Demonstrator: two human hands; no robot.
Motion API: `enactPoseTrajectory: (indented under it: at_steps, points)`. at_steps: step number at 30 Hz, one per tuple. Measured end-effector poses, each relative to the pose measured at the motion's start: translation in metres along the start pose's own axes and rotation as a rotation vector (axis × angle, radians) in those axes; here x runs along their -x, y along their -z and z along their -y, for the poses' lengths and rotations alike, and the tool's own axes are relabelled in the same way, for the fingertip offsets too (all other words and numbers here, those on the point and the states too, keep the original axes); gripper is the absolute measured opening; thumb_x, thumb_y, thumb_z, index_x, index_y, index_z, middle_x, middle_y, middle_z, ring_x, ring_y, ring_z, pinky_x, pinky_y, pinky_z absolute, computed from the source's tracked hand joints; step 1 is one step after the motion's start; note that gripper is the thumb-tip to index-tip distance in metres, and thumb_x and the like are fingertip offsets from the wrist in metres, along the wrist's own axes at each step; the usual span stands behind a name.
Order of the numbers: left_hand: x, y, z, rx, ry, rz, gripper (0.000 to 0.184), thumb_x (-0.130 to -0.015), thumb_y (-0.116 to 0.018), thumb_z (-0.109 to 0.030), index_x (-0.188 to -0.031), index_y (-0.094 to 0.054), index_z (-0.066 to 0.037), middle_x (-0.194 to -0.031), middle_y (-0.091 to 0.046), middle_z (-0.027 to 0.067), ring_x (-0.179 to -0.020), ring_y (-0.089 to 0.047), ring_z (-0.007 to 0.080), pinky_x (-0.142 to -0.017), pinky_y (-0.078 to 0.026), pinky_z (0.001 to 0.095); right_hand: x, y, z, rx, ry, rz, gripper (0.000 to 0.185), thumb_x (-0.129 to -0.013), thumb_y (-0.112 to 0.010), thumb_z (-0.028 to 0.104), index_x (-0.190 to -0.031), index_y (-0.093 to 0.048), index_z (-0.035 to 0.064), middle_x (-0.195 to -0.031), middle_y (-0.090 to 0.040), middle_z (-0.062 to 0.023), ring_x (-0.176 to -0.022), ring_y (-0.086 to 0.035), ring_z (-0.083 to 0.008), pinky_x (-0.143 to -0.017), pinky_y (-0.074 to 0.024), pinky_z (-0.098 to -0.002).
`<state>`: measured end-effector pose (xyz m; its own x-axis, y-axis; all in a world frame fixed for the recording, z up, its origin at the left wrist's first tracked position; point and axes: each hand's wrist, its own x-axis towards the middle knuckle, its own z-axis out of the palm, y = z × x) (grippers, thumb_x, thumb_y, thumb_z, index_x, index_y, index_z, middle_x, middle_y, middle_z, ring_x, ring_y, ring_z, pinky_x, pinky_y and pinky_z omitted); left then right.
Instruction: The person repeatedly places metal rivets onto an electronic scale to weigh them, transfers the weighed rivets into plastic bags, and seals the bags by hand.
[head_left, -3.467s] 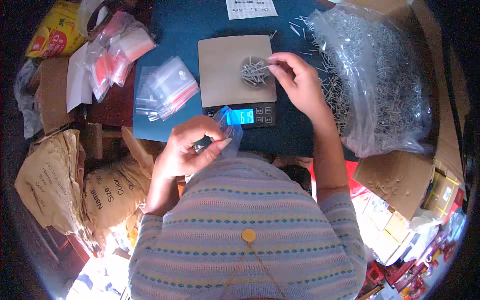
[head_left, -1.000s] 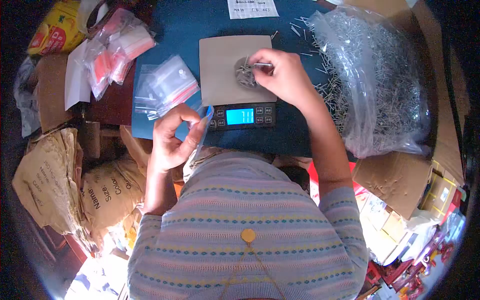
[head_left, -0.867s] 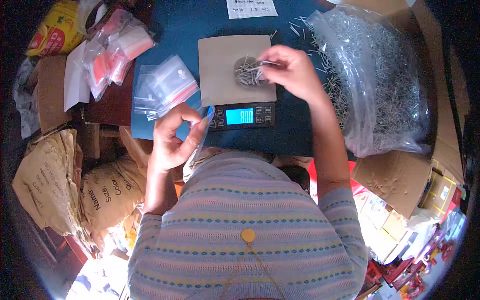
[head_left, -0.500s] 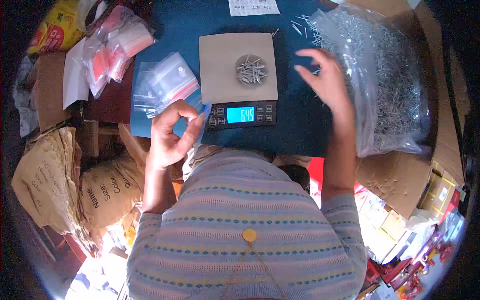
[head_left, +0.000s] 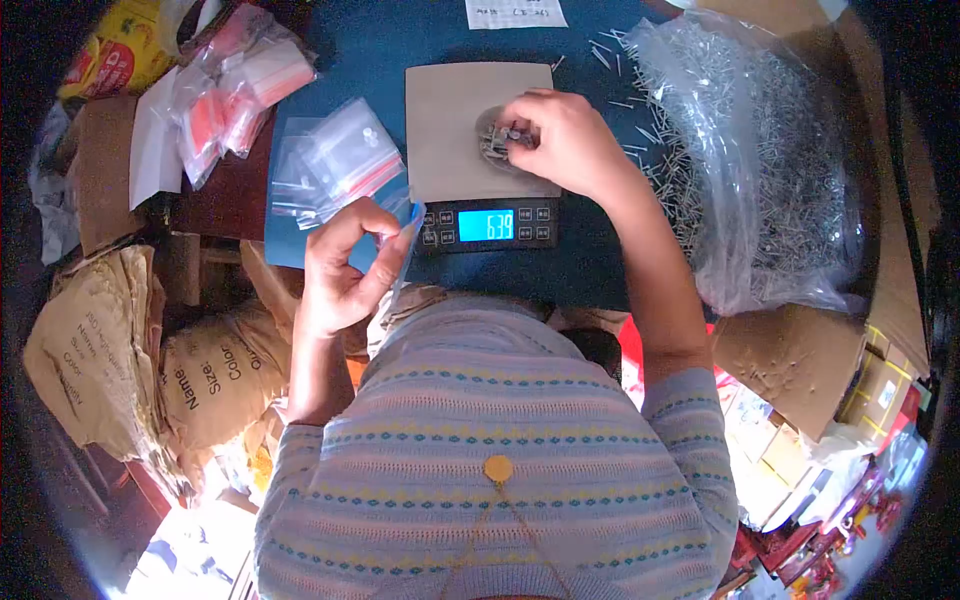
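My left hand (head_left: 345,262) pinches a small clear plastic bag (head_left: 413,224) with a blue edge, beside the front left of the digital scale (head_left: 433,130). A small round dish (head_left: 485,155) of metal nails rests on the scale's plate. Over that dish, the closed fingers of my right hand (head_left: 572,142) grip a few nails (head_left: 517,136); part of the dish is hidden behind them. The lit display (head_left: 486,225) seems to show the digits 639.
A big clear bag of nails (head_left: 770,170) lies at the right, with loose nails (head_left: 672,190) along its side. Flat zip bags (head_left: 350,150) lie left of the scale, and packs with red strips (head_left: 240,85) sit farther back. A paper slip (head_left: 515,12) is at the far edge.
My right hand has moved left from beside the scale to the dish and closed on some nails. The display went from about 645 to 639. My left hand stays nearly still.
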<state>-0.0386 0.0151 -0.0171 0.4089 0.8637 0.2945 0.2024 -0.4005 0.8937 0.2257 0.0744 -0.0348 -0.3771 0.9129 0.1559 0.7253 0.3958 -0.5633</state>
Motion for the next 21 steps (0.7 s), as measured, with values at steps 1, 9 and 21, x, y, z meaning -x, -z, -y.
enactPoseTrajectory:
  at_steps: [1,9,21]
  points:
    - [-0.001,-0.001,0.000,-0.004,-0.005,0.003,0.008,-0.078,-0.063,0.003,-0.078,-0.056,0.000,-0.073,-0.057,0.0050,-0.065,-0.052,0.0115,-0.061,-0.043,0.0241,0.002,0.001,-0.003,-0.099,-0.030,-0.013,0.021,-0.070,-0.070,0.011,-0.090,-0.065,0.0043,-0.077,-0.064,-0.0083,-0.067,-0.063,-0.0179,-0.062,-0.0502,-0.0289]
    - [-0.002,0.000,-0.001,0.015,0.017,0.004,0.009,-0.079,-0.063,0.003,-0.078,-0.055,-0.001,-0.072,-0.055,0.0042,-0.065,-0.051,0.0113,-0.061,-0.042,0.0240,0.014,0.003,-0.031,-0.843,-0.230,-0.091,0.021,-0.083,-0.067,0.011,-0.099,-0.063,-0.0013,-0.079,-0.063,-0.0026,-0.065,-0.056,-0.0086,-0.056,-0.0436,-0.0220]
    - [-0.003,0.012,0.008,0.031,0.088,-0.079,0.008,-0.080,-0.061,0.003,-0.081,-0.054,0.000,-0.076,-0.053,0.0049,-0.068,-0.048,0.0122,-0.064,-0.039,0.0237,0.079,0.018,-0.080,-1.729,-0.428,-0.423,0.019,-0.096,-0.044,0.024,-0.096,-0.050,0.0060,-0.069,-0.039,0.0019,-0.053,-0.032,-0.0069,-0.047,-0.0279,-0.0203]
